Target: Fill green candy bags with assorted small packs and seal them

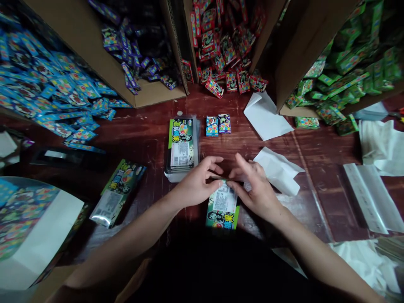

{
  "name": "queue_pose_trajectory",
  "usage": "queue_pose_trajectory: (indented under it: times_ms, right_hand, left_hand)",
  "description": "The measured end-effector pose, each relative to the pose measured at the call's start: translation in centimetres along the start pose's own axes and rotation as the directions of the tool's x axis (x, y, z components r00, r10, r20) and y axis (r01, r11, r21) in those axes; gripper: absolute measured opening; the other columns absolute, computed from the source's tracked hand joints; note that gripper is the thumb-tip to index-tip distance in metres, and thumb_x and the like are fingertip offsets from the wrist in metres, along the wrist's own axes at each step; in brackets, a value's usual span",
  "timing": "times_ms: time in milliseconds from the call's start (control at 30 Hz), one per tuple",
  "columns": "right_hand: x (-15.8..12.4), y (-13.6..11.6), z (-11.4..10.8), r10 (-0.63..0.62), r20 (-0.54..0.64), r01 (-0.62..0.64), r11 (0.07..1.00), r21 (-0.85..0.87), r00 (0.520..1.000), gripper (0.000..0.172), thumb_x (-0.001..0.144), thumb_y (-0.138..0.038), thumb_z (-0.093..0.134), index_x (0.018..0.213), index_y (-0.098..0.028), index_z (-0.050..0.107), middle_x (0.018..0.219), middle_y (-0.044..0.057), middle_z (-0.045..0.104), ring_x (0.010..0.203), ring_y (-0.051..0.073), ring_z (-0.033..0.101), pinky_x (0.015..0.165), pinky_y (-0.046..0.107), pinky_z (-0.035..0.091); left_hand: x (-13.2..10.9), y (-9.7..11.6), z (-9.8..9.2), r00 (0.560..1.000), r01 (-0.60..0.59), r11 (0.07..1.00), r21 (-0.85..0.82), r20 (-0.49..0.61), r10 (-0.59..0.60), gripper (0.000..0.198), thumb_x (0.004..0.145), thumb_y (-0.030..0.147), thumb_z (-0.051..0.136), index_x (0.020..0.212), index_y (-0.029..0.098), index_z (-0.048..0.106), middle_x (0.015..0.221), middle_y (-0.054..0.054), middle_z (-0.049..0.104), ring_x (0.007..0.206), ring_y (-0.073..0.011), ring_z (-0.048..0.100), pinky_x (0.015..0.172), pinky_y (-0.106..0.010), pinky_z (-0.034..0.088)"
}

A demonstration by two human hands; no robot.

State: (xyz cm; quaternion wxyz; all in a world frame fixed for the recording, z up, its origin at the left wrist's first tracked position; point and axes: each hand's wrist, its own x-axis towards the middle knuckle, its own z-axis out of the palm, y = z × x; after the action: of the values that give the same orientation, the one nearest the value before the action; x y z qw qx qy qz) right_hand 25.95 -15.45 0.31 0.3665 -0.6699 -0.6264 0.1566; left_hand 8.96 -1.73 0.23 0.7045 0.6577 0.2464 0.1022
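Observation:
Close to my body lies a green and black printed candy packet [222, 206] with a white label, its lettering upside down to me. My left hand [202, 179] pinches the far edge of this packet, thumb on top and fingers curled beyond it. On the same edge, my right hand [257, 189] has its thumb pressed down while the index finger points up and away. Just beyond my left hand is a stack of similar packets [181, 145] in clear sleeves. A small blue candy box [212, 126] and a purple one [224, 123] stand side by side farther off.
Cardboard cartons hold many blue boxes [47, 84], purple boxes [132, 54], red boxes [221, 46] and green boxes [350, 71]. Another green packet [118, 191] lies at left near a white-sided box [53, 235]. White papers [268, 115] and clear plastic sleeves [368, 198] are at right.

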Motion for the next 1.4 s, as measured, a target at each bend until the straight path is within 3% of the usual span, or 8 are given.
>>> queue_pose_trajectory:
  times_ms: [333,433,533,600,767,1033,1200,1400]
  right_hand:
    - [-0.8,-0.4,0.0,0.055,0.057,-0.059,0.996,0.062,0.997,0.082,0.1,-0.026,0.056,0.162,-0.032,0.003,0.124,0.005,0.07,0.125,0.026,0.058,0.118,0.062,0.031]
    - [-1.7,0.0,-0.8,0.187,-0.229,-0.129,0.961,0.245,0.955,0.08,0.096,-0.031,0.062,0.16,-0.033,0.016,0.136,0.011,0.058,0.128,0.026,0.057,0.114,0.055,0.041]
    - [-2.9,0.2,-0.4,0.394,-0.38,-0.2,0.867,0.457,0.837,0.082,0.09,-0.034,0.07,0.157,-0.036,0.022,0.141,0.011,0.048,0.123,0.025,0.059,0.107,0.05,0.05]
    - [-3.3,0.1,0.7,0.491,-0.322,-0.232,0.772,0.592,0.81,0.085,0.087,-0.036,0.073,0.155,-0.04,0.022,0.138,0.009,0.047,0.116,0.023,0.064,0.102,0.048,0.055]
    - [-2.3,0.0,2.5,0.555,-0.372,-0.153,0.683,0.714,0.744,0.078,0.087,-0.032,0.073,0.149,-0.044,0.028,0.115,0.001,0.052,0.094,0.014,0.065,0.091,0.036,0.059]
    - [-2.7,0.6,1.2,0.309,-0.217,-0.135,0.808,0.574,0.926,0.082,0.094,-0.03,0.063,0.158,-0.042,0.013,0.131,0.006,0.051,0.087,0.014,0.059,0.078,0.031,0.057]
    - [-4.0,1.2,1.1,0.202,-0.121,-0.134,0.898,0.419,0.972,0.087,0.097,-0.027,0.057,0.161,-0.039,0.0,0.151,0.01,0.041,0.1,0.019,0.061,0.086,0.038,0.056]
    - [-4.9,2.1,0.3,0.127,0.113,-0.155,0.942,0.297,0.986,0.077,0.098,-0.029,0.057,0.162,-0.033,0.015,0.128,0.008,0.059,0.118,0.026,0.058,0.109,0.051,0.045]
  left_hand:
    - [0.1,0.1,-1.3,0.992,-0.062,0.99,0.127,0.121,0.047,0.054,0.082,0.02,0.074,0.132,0.02,0.054,0.104,-0.007,0.07,0.098,-0.0218,0.069,0.091,-0.042,0.056]
    - [-1.0,0.8,-3.9,0.983,-0.096,0.985,0.146,-0.139,0.117,0.048,0.082,0.022,0.077,0.127,0.022,0.06,0.099,-0.005,0.071,0.092,-0.0207,0.07,0.085,-0.037,0.057]
    - [-2.5,0.6,-4.9,0.864,-0.227,0.974,-0.02,-0.466,0.191,0.06,0.082,0.024,0.079,0.136,0.028,0.054,0.114,-0.005,0.069,0.104,-0.0204,0.067,0.088,-0.033,0.057]
    - [-3.6,-0.3,-3.8,0.825,-0.289,0.943,-0.165,-0.542,0.158,0.072,0.082,0.025,0.078,0.146,0.033,0.044,0.131,-0.005,0.064,0.116,-0.0208,0.063,0.095,-0.034,0.055]
    - [-7.0,-3.3,1.6,0.916,-0.069,0.975,-0.213,-0.401,-0.023,0.056,0.086,0.028,0.076,0.135,0.027,0.049,0.123,-0.006,0.066,0.107,-0.02,0.065,0.092,-0.033,0.054]
    - [-5.3,-3.1,3.0,0.968,-0.072,0.997,-0.035,-0.245,0.062,0.042,0.092,0.031,0.069,0.128,0.024,0.047,0.117,-0.007,0.062,0.097,-0.0177,0.065,0.081,-0.03,0.056]
    - [-3.5,-3.0,2.7,0.974,-0.16,0.987,0.019,-0.161,0.161,0.063,0.094,0.026,0.063,0.149,0.029,0.033,0.126,-0.009,0.059,0.097,-0.0178,0.065,0.085,-0.034,0.056]
    - [-4.3,-3.4,2.2,1.0,-0.012,1.0,-0.022,0.019,0.012,0.053,0.091,0.023,0.065,0.137,0.027,0.041,0.125,-0.009,0.059,0.099,-0.02,0.066,0.085,-0.037,0.056]
